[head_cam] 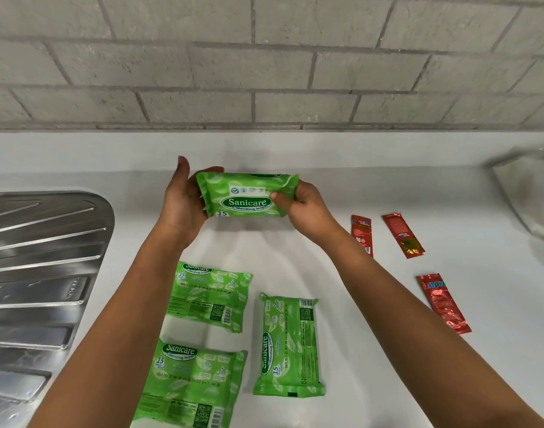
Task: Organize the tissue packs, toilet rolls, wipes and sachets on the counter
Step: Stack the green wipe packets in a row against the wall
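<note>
A green Sanicare wipes pack [245, 194] is held just above the white counter [388, 180] near the back, label facing me. My left hand [181, 199] grips its left end and my right hand [301, 202] pinches its right end. Three more green wipes packs lie nearer to me: one [208, 296] in the middle, one [190, 387] at the front, and one [289, 344] turned lengthwise to their right. Three red sachets lie on the right: one [362, 234], a second [403, 235], and a third [443, 302] closer to me.
A steel sink drainboard [39, 273] with ridges fills the left side. A clear plastic bag [530, 196] sits at the far right. A grey brick wall [264, 63] rises behind the counter.
</note>
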A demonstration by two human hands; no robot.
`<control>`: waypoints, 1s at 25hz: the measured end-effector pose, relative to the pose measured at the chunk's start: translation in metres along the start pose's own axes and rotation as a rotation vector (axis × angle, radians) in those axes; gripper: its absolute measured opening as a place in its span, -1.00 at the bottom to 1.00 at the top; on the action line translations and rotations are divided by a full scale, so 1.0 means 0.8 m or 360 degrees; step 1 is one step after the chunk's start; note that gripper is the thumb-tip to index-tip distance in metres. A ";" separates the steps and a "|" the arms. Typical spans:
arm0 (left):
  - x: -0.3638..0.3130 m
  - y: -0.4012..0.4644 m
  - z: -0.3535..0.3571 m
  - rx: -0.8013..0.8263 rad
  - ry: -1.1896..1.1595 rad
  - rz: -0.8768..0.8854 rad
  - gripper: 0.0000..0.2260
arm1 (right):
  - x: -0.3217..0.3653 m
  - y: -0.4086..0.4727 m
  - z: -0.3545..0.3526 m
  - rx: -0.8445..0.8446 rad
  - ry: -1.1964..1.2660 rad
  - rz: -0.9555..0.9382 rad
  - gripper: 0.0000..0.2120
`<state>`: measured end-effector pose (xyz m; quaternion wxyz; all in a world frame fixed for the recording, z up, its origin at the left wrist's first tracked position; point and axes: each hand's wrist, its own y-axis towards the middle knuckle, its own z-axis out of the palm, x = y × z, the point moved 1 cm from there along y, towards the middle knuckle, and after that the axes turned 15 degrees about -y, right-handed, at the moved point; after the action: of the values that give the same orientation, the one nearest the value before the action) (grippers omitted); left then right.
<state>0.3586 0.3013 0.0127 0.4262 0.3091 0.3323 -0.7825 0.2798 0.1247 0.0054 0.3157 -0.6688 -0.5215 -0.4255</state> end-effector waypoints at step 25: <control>0.044 0.053 -0.055 -0.0473 0.1152 0.0002 -0.23 | -0.056 0.040 0.043 0.0453 -0.0215 0.0290 -0.36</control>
<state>0.3886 0.3022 -0.0509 0.3221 0.5002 0.5708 -0.5659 0.3144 0.1274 -0.0495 0.4088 -0.6890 -0.5336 -0.2711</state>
